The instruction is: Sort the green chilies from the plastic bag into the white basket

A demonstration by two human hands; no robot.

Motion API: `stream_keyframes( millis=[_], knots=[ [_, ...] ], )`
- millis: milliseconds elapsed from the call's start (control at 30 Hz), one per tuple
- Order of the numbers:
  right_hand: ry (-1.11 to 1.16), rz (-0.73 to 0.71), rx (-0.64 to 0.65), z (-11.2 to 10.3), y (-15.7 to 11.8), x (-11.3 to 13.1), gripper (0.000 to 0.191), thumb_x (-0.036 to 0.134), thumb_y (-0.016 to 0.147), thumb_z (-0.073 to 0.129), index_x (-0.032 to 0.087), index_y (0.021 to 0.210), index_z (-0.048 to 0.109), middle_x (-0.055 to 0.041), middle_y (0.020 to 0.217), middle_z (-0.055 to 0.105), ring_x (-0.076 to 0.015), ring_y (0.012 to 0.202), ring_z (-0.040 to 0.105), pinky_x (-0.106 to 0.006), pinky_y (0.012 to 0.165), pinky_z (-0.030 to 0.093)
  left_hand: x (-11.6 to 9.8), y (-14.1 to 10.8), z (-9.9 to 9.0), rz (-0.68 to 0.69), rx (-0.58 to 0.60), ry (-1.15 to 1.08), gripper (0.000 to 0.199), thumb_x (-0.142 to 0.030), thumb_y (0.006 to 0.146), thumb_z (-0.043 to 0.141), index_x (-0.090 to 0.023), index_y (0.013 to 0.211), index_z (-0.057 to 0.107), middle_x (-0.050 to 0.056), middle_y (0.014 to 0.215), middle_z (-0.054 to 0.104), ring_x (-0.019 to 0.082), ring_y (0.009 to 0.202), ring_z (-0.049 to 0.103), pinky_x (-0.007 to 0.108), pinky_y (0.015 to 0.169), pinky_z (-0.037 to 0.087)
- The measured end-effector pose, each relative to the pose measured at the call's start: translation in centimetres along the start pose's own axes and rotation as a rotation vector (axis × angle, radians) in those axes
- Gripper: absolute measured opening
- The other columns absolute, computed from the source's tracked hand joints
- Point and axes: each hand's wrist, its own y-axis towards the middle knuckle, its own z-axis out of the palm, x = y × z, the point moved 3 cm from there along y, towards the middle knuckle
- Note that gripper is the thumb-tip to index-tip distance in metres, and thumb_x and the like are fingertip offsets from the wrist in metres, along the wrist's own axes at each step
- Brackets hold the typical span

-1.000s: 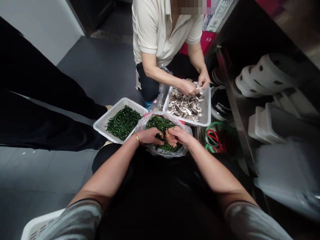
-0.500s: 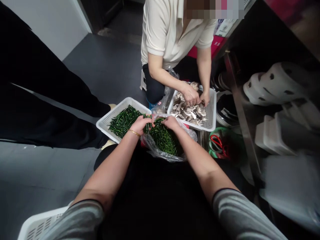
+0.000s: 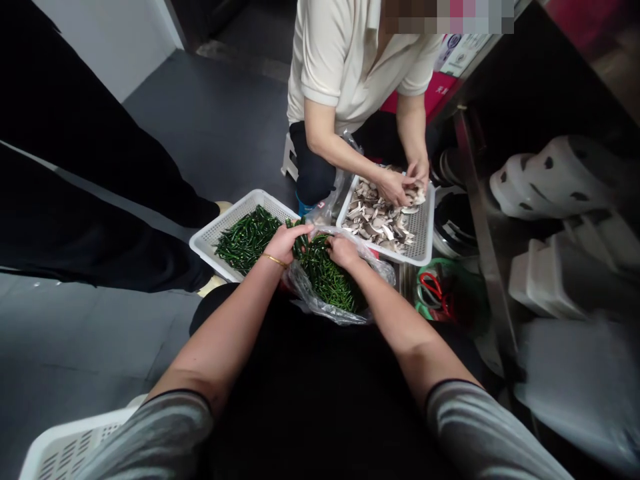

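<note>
A clear plastic bag [image 3: 320, 308] full of green chillies [image 3: 333, 283] lies open in front of me. My left hand [image 3: 286, 243], with a gold bangle at its wrist, is closed on a bunch of green chillies at the bag's left edge. Over the bag's upper part, my right hand [image 3: 343, 251] has its fingers bent together among the chillies; what they pinch is too small to make out. Left of the bag, a white perforated basket [image 3: 200, 248] holds a heap of dark green chillies [image 3: 245, 240].
Across from me a person [image 3: 345, 67] handles pieces over a white basket [image 3: 429, 227] of sliced mushrooms [image 3: 375, 220]. Someone's dark-trousered legs [image 3: 115, 193] stand at the left. Another white basket [image 3: 75, 433] is at lower left. Shelves with containers [image 3: 540, 280] line the right.
My left hand's thumb now stretches farther right over the chillies, and my right hand has dipped slightly lower into the bag. The other person's hands have lifted some mushroom toward the basket's right side.
</note>
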Motion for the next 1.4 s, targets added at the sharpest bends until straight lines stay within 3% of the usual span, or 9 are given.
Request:
stream_keyframes(
  millis=[133, 267, 433, 533, 667, 800, 933, 1200, 1400],
  knots=[
    [-0.022, -0.076, -0.024, -0.8, -2.1, -1.4, 0.015, 0.02, 0.076, 0.062, 0.018, 0.09, 0.065, -0.0094, 0.102, 0.062, -0.0204, 0.087, 0.06, -0.03, 0.076, 0.047, 0.3, -0.3, -0.1, -0.049, 0.029, 0.087, 0.025, -0.026, 0.052, 0.078, -0.012, 0.063, 0.059, 0.0, 0.052, 0.059, 0.01, 0.045, 0.051, 0.022, 0.043, 0.035],
    [0.431, -0.003, -0.116, -2.8, -4.9, -1.9, 0.015, 0.03, 0.078, 0.06, 0.017, 0.084, 0.059, -0.0008, 0.073, 0.061, -0.013, 0.059, 0.055, -0.025, 0.057, 0.045, 1.0, -0.4, 1.0, 0.021, 0.097, 0.208, 0.025, -0.021, 0.049, 0.08, -0.012, 0.066, 0.063, -0.002, 0.052, 0.058, 0.009, 0.047, 0.05, 0.023, 0.048, 0.038],
    [0.789, -0.138, 0.108, -3.3, -6.2, 0.9, 0.025, 0.042, 0.084, 0.053, 0.018, 0.085, 0.06, 0.0007, 0.068, 0.061, -0.0071, 0.042, 0.046, -0.02, 0.042, 0.037, 1.5, -0.7, 2.6, 0.098, 0.228, 0.233, 0.028, -0.024, 0.05, 0.081, -0.012, 0.07, 0.065, -0.001, 0.059, 0.061, 0.009, 0.051, 0.051, 0.022, 0.049, 0.038],
    [0.69, -0.13, 0.208, -2.9, -5.6, 0.4, 0.026, 0.039, 0.088, 0.049, 0.017, 0.083, 0.063, -0.003, 0.076, 0.066, -0.0086, 0.046, 0.053, -0.022, 0.045, 0.041, 1.1, -0.5, 1.9, 0.119, 0.111, 0.178, 0.028, -0.028, 0.052, 0.081, -0.012, 0.066, 0.062, -0.002, 0.054, 0.057, 0.008, 0.048, 0.049, 0.022, 0.047, 0.037],
    [0.333, 0.054, 0.067, -1.9, -3.6, -0.6, 0.03, 0.039, 0.089, 0.048, 0.016, 0.084, 0.067, -0.0074, 0.082, 0.068, -0.0174, 0.069, 0.064, -0.03, 0.066, 0.05, 0.4, -0.1, 0.6, 0.094, -0.018, 0.041, 0.034, -0.034, 0.053, 0.081, -0.014, 0.062, 0.056, -0.003, 0.048, 0.052, 0.008, 0.041, 0.046, 0.022, 0.042, 0.036],
    [0.052, 0.188, 0.106, -0.6, -1.7, 0.9, 0.029, 0.043, 0.082, 0.058, 0.017, 0.087, 0.07, -0.0117, 0.093, 0.069, -0.0258, 0.09, 0.064, -0.035, 0.079, 0.048, 0.2, 0.0, 0.7, 0.067, -0.02, 0.017, 0.035, -0.036, 0.053, 0.082, -0.014, 0.062, 0.057, -0.002, 0.048, 0.053, 0.008, 0.04, 0.047, 0.022, 0.041, 0.037],
    [0.032, 0.162, 0.221, -1.0, -1.8, -0.2, 0.014, 0.027, 0.069, 0.067, 0.017, 0.079, 0.069, -0.0078, 0.082, 0.068, -0.0221, 0.079, 0.063, -0.03, 0.07, 0.047, 0.2, -0.3, 1.0, 0.021, 0.027, 0.063, 0.028, -0.031, 0.053, 0.081, -0.012, 0.062, 0.063, 0.003, 0.057, 0.063, 0.012, 0.048, 0.056, 0.026, 0.05, 0.046],
    [0.987, 0.206, 0.049, -3.3, -7.8, -2.9, 0.034, 0.047, 0.061, 0.071, 0.019, 0.076, 0.059, 0.0102, 0.044, 0.041, -0.0059, 0.037, 0.031, -0.019, 0.037, 0.022, 1.3, -0.6, 2.7, -0.006, 0.203, 0.167, 0.024, -0.024, 0.053, 0.079, -0.013, 0.071, 0.069, 0.006, 0.07, 0.069, 0.017, 0.063, 0.062, 0.031, 0.064, 0.05],
    [1.153, 0.134, -0.044, -3.0, -9.2, -0.3, 0.037, 0.051, 0.059, 0.073, 0.019, 0.072, 0.059, 0.007, 0.05, 0.05, -0.0053, 0.038, 0.035, -0.019, 0.036, 0.026, 3.3, -1.3, 4.1, -0.087, 0.414, 0.301, 0.019, -0.026, 0.056, 0.076, -0.017, 0.071, 0.069, 0.002, 0.064, 0.064, 0.017, 0.061, 0.058, 0.031, 0.063, 0.048]
  ],
)
